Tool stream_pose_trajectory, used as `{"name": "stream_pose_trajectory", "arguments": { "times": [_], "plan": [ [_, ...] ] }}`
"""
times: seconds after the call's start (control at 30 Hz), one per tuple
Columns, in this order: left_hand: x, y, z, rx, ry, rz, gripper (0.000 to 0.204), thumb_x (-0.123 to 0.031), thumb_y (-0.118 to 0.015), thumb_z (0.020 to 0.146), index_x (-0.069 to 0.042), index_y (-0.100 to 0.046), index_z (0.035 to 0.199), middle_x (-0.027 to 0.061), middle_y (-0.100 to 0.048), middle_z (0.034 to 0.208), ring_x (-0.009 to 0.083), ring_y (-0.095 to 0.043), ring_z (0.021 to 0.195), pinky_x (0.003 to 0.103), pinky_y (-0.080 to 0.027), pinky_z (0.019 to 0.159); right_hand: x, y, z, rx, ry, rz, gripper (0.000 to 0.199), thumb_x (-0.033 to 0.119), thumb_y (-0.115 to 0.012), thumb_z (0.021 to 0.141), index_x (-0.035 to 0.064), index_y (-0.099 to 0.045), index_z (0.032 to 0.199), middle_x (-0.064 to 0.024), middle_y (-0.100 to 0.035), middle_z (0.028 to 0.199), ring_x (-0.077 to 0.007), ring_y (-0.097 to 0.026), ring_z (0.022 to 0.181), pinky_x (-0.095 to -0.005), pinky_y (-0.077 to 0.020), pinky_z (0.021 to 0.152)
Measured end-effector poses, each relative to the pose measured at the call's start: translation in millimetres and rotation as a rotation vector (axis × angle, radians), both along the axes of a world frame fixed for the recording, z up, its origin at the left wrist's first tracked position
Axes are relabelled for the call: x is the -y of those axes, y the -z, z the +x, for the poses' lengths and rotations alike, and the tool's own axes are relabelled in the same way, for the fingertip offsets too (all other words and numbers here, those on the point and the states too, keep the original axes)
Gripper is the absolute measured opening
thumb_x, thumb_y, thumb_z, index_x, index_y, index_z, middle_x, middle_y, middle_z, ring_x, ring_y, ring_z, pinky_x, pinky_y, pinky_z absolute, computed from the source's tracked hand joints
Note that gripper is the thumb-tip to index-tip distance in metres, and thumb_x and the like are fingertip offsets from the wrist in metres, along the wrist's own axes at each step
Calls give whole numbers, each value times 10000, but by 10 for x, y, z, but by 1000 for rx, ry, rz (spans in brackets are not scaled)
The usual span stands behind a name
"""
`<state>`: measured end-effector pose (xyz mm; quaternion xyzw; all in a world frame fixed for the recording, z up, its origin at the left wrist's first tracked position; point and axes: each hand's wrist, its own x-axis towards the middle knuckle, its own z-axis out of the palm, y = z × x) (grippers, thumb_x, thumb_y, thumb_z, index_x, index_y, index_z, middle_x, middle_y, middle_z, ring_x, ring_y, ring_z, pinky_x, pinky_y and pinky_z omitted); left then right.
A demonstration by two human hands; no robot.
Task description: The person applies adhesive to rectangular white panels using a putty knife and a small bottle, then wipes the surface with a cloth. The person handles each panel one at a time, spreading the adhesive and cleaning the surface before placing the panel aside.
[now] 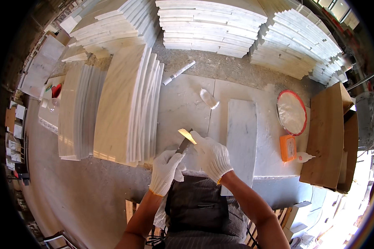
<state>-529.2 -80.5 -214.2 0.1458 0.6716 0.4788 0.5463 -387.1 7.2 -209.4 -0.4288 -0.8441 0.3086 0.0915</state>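
Both my hands wear white knit gloves and meet above the front edge of a pale slab worktop (178,103). In my left hand (165,171) is a flat dark blade (184,143), like a scraper, pointing up and right; its grip is hidden by the fingers. Closed around a second flat blade (187,135) is my right hand (214,158). That blade shines yellow with reflected light and lies close to the dark one; I cannot tell whether they touch. Just right of my right hand lies a long grey-white marble slab (242,137).
Upright marble slabs (122,108) lean at left; tall stacks (212,27) stand behind. On the worktop are a white marker-like tube (178,73), a crumpled white piece (208,98), a red-rimmed tub of white material (291,113), an orange container (287,148), a small squeeze bottle (304,157) and a cardboard box (325,137).
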Motion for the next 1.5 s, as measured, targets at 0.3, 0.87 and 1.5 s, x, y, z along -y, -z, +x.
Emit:
{"name": "stream_pose_trajectory", "arguments": {
  "times": [0.3,0.87,1.5],
  "plan": [
    [20,8,56,-51,-26,-8,223,-137,-625,962,56,-668,1066,69,-635,699,101,-549,419,226,-457,377,62,47,11,-91,-15,-28,320,171,-537,948,129,-517,1265,-152,-630,806,-385,-641,746,-477,-501,630],
    [0,70,58,-72,-21,36,196,-134,-637,952,58,-672,977,79,-630,663,114,-547,399,234,-444,367,248,29,-34,-39,-25,-66,288,165,-502,963,149,-509,1250,-175,-648,811,-417,-651,733,-505,-507,620],
    [54,97,38,-103,-18,34,211,-143,-642,945,55,-679,1007,65,-631,671,110,-529,414,250,-415,378,21,34,62,-89,-2,41,424,141,-540,935,193,-512,1355,-145,-644,806,-362,-661,706,-462,-532,604]
  ]
}}
